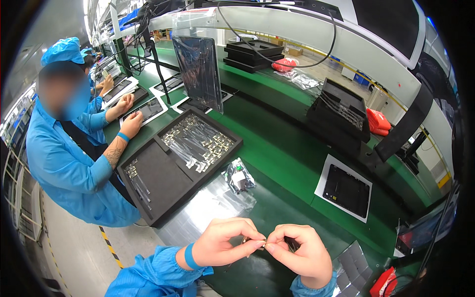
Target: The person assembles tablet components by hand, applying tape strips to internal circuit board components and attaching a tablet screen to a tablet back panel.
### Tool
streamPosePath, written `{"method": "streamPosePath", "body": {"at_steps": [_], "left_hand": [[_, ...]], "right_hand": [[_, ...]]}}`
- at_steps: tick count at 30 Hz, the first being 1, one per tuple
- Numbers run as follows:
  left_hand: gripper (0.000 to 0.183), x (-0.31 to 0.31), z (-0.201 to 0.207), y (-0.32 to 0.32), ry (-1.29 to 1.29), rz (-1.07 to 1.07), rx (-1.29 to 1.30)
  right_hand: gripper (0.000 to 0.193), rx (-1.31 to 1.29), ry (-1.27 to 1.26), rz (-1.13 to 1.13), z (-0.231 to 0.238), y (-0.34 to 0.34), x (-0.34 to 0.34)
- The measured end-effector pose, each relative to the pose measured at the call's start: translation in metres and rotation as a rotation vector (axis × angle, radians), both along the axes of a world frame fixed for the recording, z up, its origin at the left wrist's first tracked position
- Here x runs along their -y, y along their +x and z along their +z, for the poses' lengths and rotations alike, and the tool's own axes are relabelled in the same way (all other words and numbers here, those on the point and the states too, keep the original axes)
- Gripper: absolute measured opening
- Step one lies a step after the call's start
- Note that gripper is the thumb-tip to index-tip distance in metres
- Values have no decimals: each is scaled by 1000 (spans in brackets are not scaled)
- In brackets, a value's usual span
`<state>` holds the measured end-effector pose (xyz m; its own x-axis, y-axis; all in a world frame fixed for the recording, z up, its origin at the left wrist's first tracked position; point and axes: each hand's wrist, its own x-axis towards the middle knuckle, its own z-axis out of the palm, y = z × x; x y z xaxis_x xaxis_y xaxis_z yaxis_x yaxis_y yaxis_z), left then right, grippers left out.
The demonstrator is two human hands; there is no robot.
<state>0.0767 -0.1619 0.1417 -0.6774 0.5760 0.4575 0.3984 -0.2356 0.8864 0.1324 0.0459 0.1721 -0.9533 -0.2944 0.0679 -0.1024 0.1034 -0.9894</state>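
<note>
My left hand (225, 242) and my right hand (302, 250) meet fingertip to fingertip above the green bench at the front. Both are closed in a pinch on a small gold-and-dark part (263, 244), mostly covered by my fingers, so its exact kind does not show. Left of and beyond my hands lies a black foam tray (158, 180). Many thin flex cables (190, 141) with gold-coloured ends fill its far compartment, and a few lie in the near one. Between tray and hands rests a clear bag (239, 176) with a small dark bottle inside.
A co-worker (74, 153) in blue sits at the left, hands over a device panel. A dark panel on a white sheet (344, 188) lies to the right. Black trays (341, 109) stand behind it. A film-wrapped panel (199, 74) stands upright beyond the foam tray. Silvery sheet (352, 270) lies near my right wrist.
</note>
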Motion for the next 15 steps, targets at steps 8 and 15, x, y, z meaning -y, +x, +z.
{"method": "streamPosePath", "body": {"at_steps": [8, 15], "left_hand": [[7, -2, -6, 1, 77, -62, 148], [7, 0, -4, 1, 19, -18, 81]], "right_hand": [[5, 80, -115, 63, -4, -2, -3], [5, 102, -121, 62, -5, -2, -2]]}}
